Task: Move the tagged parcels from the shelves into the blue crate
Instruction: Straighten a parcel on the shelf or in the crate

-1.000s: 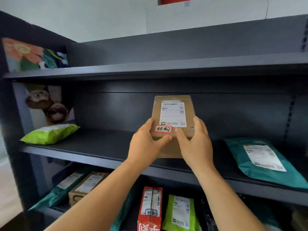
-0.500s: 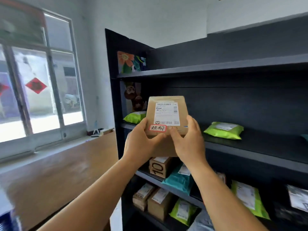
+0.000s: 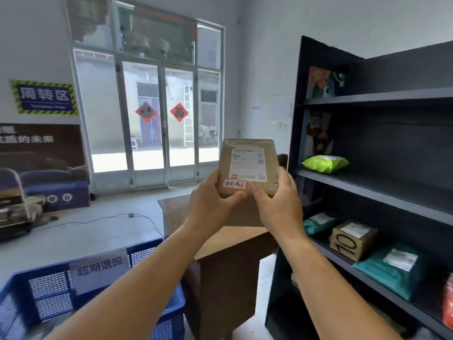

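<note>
You've got tall metal-framed glass doors straight behind your hands, daylight pouring in across the pale concrete floor. Below them sits a plain brown wooden table, and left on the grey wall hangs a blue hazard-striped sign.

The brown parcel held between the left hand and right hand carries a red-edged tag just above the left thumb, handwritten 超期. Above the tag sits a white shipping label with barcodes; its print is too small to read. Below the left forearm, the blue crate bears a white paper sign reading 超期退回. Far to the left of the hands, a blue wall sign with striped edging reads 周转区. Below and right of the right hand, a small box on the shelf has "10" drawn on its side.
</note>
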